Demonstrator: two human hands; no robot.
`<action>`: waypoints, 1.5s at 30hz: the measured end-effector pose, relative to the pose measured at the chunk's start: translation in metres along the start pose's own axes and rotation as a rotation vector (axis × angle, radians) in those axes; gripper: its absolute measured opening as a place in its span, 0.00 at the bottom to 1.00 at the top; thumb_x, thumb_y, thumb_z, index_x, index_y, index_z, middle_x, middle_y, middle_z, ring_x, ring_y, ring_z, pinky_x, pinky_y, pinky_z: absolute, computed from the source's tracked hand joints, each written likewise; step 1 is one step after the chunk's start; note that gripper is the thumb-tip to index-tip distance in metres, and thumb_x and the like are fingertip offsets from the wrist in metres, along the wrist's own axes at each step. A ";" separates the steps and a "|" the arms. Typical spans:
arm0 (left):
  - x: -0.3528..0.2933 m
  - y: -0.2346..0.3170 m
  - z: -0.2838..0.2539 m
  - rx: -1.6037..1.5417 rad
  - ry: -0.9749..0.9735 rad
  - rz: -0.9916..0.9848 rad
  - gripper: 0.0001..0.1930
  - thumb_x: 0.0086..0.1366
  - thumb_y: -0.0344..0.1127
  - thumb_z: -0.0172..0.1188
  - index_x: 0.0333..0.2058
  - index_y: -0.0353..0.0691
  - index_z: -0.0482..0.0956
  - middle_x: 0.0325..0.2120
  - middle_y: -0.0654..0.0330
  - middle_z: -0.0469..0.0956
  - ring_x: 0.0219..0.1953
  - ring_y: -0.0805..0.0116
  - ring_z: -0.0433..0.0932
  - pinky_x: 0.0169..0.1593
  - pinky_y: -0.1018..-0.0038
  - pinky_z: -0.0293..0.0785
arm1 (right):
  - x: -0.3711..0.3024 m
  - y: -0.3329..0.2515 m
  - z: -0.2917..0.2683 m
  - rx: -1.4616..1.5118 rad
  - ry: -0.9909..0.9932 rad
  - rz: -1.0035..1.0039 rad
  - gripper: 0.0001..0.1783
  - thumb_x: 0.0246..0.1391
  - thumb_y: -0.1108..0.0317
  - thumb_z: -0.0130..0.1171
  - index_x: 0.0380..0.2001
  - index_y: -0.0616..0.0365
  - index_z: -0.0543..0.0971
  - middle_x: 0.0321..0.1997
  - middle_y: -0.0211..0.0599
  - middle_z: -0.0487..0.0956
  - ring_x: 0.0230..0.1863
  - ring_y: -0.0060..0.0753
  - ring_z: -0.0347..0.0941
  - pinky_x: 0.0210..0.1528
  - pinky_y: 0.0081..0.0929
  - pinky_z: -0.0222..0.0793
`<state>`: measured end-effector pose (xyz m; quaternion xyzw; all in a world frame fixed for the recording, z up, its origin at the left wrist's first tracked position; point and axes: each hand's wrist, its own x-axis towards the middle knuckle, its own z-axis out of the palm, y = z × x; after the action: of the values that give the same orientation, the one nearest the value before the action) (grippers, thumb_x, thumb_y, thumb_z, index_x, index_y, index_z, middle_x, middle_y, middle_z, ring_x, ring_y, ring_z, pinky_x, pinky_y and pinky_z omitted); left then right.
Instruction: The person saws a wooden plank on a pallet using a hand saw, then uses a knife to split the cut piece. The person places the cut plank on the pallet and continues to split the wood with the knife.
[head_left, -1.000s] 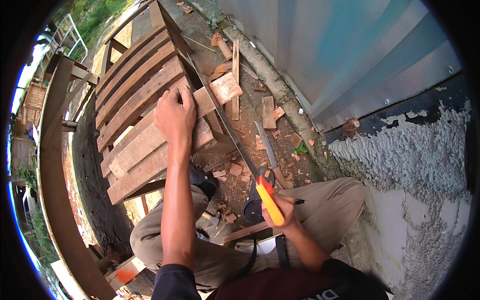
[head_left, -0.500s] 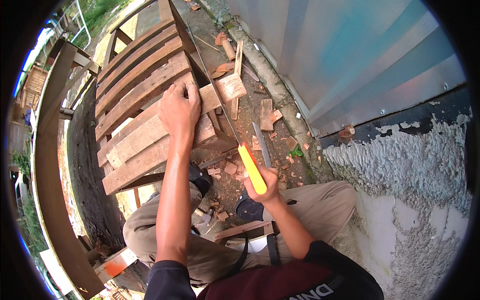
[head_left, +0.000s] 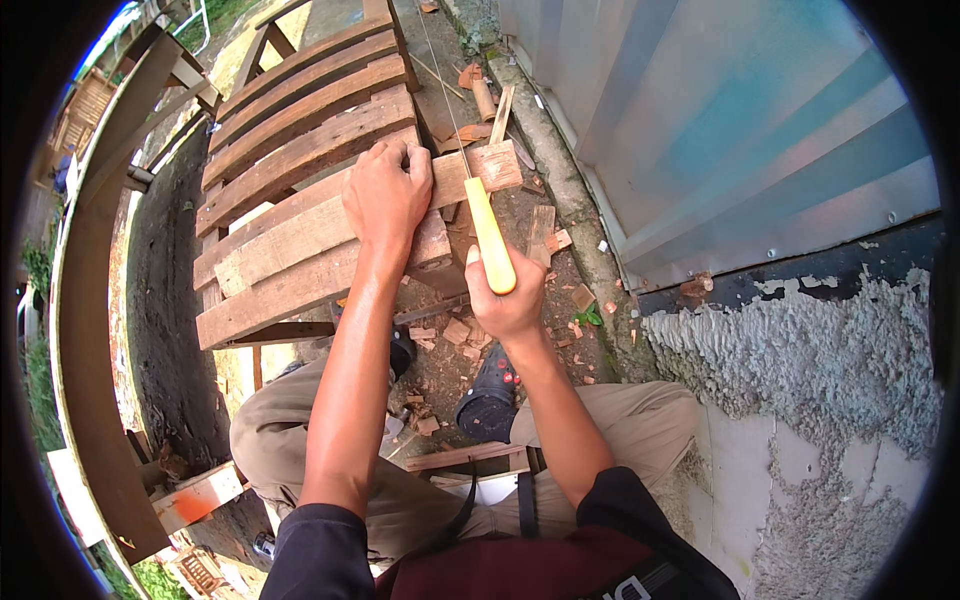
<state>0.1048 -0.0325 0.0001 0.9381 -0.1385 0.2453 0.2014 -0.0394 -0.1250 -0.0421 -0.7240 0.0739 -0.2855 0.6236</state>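
Note:
A hand saw with a yellow handle (head_left: 487, 235) is gripped in my right hand (head_left: 508, 303). Its thin blade (head_left: 447, 105) reaches away from me and crosses a light wooden board (head_left: 470, 175) near the board's right end. My left hand (head_left: 388, 198), fingers curled down, presses that board onto a slatted wooden bench (head_left: 330, 115). The board's end juts out past the bench's right edge. How deep the blade sits in the wood cannot be made out.
Offcuts (head_left: 465, 335) and wood chips lie on the ground right of the bench, around my shoe (head_left: 487, 390). A corrugated metal sheet (head_left: 720, 120) and a rough plastered wall (head_left: 800, 350) stand on the right. A wooden frame (head_left: 95, 350) runs along the left.
My right hand has pushed the saw forward, so its handle is now close to the board. My left hand keeps its hold on the board. The view has shifted slightly.

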 end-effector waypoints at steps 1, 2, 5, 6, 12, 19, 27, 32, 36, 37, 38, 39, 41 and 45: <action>0.004 0.001 0.003 -0.017 0.006 -0.002 0.16 0.64 0.42 0.54 0.28 0.36 0.84 0.32 0.50 0.82 0.40 0.48 0.80 0.47 0.56 0.74 | -0.012 0.007 -0.007 -0.040 -0.004 -0.072 0.05 0.51 0.74 0.62 0.28 0.64 0.77 0.18 0.42 0.76 0.18 0.42 0.77 0.23 0.33 0.70; 0.005 -0.002 0.003 -0.026 0.007 -0.008 0.16 0.64 0.42 0.54 0.29 0.36 0.84 0.32 0.50 0.82 0.40 0.48 0.80 0.47 0.56 0.74 | -0.044 0.017 -0.018 -0.074 -0.015 -0.135 0.04 0.51 0.75 0.61 0.29 0.64 0.77 0.18 0.41 0.76 0.18 0.42 0.77 0.23 0.33 0.70; 0.003 -0.008 0.000 -0.020 0.052 0.010 0.15 0.63 0.41 0.56 0.28 0.35 0.84 0.32 0.50 0.82 0.38 0.50 0.80 0.46 0.57 0.74 | -0.170 0.043 -0.067 -0.110 -0.046 -0.133 0.06 0.51 0.73 0.59 0.29 0.67 0.79 0.21 0.43 0.77 0.18 0.40 0.77 0.23 0.33 0.72; 0.004 -0.009 0.000 -0.005 0.056 0.014 0.15 0.63 0.41 0.57 0.27 0.35 0.84 0.32 0.50 0.82 0.38 0.50 0.80 0.46 0.57 0.74 | -0.214 0.054 -0.083 -0.120 -0.024 -0.147 0.08 0.52 0.72 0.57 0.29 0.69 0.78 0.21 0.44 0.77 0.19 0.40 0.77 0.23 0.33 0.73; -0.002 -0.007 0.004 -0.035 0.054 0.015 0.14 0.63 0.40 0.57 0.27 0.36 0.84 0.32 0.51 0.82 0.38 0.51 0.80 0.45 0.59 0.74 | -0.103 0.025 -0.052 -0.190 -0.012 -0.192 0.10 0.56 0.74 0.54 0.21 0.64 0.75 0.14 0.36 0.70 0.14 0.35 0.69 0.20 0.35 0.63; 0.001 -0.003 0.003 -0.064 -0.025 -0.012 0.18 0.64 0.45 0.54 0.32 0.36 0.85 0.37 0.50 0.83 0.42 0.47 0.80 0.49 0.55 0.74 | -0.102 0.039 -0.046 -0.250 -0.075 -0.126 0.04 0.51 0.75 0.58 0.29 0.65 0.79 0.20 0.44 0.76 0.20 0.45 0.78 0.24 0.34 0.71; 0.000 -0.019 -0.002 -0.082 -0.009 0.070 0.23 0.72 0.52 0.49 0.35 0.37 0.83 0.35 0.51 0.82 0.43 0.48 0.79 0.49 0.54 0.71 | -0.271 0.000 -0.128 -0.244 -0.148 -0.046 0.04 0.52 0.74 0.60 0.25 0.63 0.77 0.21 0.42 0.76 0.20 0.47 0.77 0.25 0.35 0.72; -0.009 -0.033 -0.019 -0.037 -0.188 0.435 0.31 0.66 0.62 0.57 0.50 0.38 0.76 0.48 0.52 0.77 0.54 0.52 0.73 0.55 0.56 0.67 | -0.263 -0.016 -0.146 -0.274 -0.060 -0.032 0.04 0.51 0.74 0.63 0.28 0.62 0.78 0.22 0.44 0.77 0.21 0.50 0.77 0.25 0.37 0.71; -0.008 -0.042 -0.027 0.031 -0.290 0.547 0.39 0.61 0.67 0.60 0.57 0.38 0.72 0.56 0.50 0.73 0.60 0.52 0.70 0.60 0.56 0.65 | -0.267 -0.012 -0.154 -0.264 -0.071 -0.111 0.05 0.51 0.72 0.63 0.28 0.63 0.78 0.21 0.44 0.76 0.20 0.49 0.76 0.24 0.38 0.70; -0.007 -0.043 -0.026 0.034 -0.315 0.538 0.39 0.61 0.67 0.60 0.57 0.38 0.72 0.56 0.50 0.72 0.61 0.52 0.70 0.60 0.56 0.65 | -0.272 -0.011 -0.156 -0.246 -0.074 -0.176 0.06 0.51 0.72 0.63 0.28 0.63 0.78 0.20 0.44 0.75 0.20 0.49 0.76 0.23 0.38 0.70; -0.004 -0.045 -0.026 0.037 -0.339 0.529 0.38 0.62 0.66 0.60 0.57 0.38 0.72 0.57 0.49 0.72 0.61 0.52 0.69 0.61 0.55 0.65 | -0.277 -0.010 -0.156 -0.228 -0.076 -0.242 0.07 0.51 0.71 0.63 0.27 0.64 0.78 0.20 0.44 0.75 0.19 0.49 0.76 0.23 0.38 0.70; -0.009 -0.048 -0.028 0.033 -0.326 0.561 0.37 0.63 0.65 0.59 0.58 0.38 0.71 0.56 0.49 0.73 0.61 0.51 0.70 0.61 0.56 0.66 | -0.281 -0.016 -0.157 -0.256 -0.039 -0.231 0.07 0.51 0.71 0.63 0.27 0.64 0.77 0.19 0.43 0.74 0.19 0.49 0.75 0.23 0.38 0.70; -0.001 -0.055 -0.024 -0.012 -0.294 0.587 0.36 0.65 0.64 0.57 0.57 0.37 0.72 0.53 0.47 0.76 0.58 0.48 0.73 0.59 0.56 0.68 | -0.289 -0.031 -0.159 -0.311 0.036 -0.208 0.07 0.52 0.72 0.63 0.26 0.64 0.77 0.18 0.43 0.73 0.18 0.48 0.75 0.22 0.38 0.69; 0.022 -0.054 -0.028 -0.107 -0.417 0.600 0.34 0.69 0.63 0.53 0.55 0.35 0.74 0.45 0.43 0.80 0.50 0.43 0.78 0.54 0.55 0.73 | -0.295 -0.019 -0.170 -0.373 0.106 -0.052 0.06 0.55 0.72 0.62 0.27 0.64 0.77 0.18 0.41 0.73 0.17 0.42 0.74 0.21 0.36 0.66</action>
<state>0.1310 0.0246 0.0171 0.8738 -0.4580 0.0893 0.1369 -0.3739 -0.1306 -0.1093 -0.8126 0.1393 -0.3206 0.4663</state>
